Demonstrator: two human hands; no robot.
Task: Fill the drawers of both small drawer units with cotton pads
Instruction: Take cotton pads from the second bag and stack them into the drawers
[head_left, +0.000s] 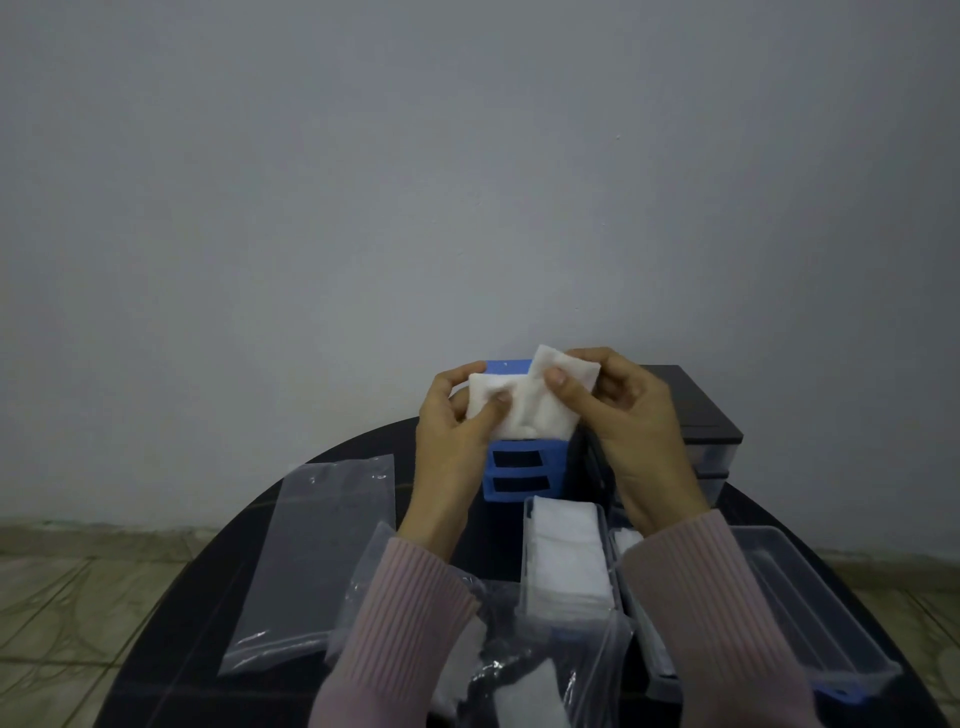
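Head view, items on a dark round table (218, 571):

- Left hand (452, 431): raised above the table, thumb and curled fingers pinching the left part of a stack of white pads (524, 400).
- Right hand (628, 415): thumb on the front of the same stack, fingers curled behind its upper right corner. The stack is held in the air between both hands, in front of the blue unit.
- Blue unit (519, 467): upright behind the hands, two dark empty slots showing in its front.
- Black unit (696, 410): just right of the blue one, partly hidden by the right hand.
- Clear drawer (566, 556): out on the table below the hands, packed with white pads.
- Second drawer (631, 540): beside the first, mostly hidden by the right sleeve; some pads show inside.
- Third drawer (810, 603): at right, clear, contents cannot be told.
- Flat bag (311, 551): clear plastic, lying at left.
- Crumpled bag (519, 675): clear plastic at the near edge, loose pads in it.
- Sleeves (400, 623): pink, ribbed.
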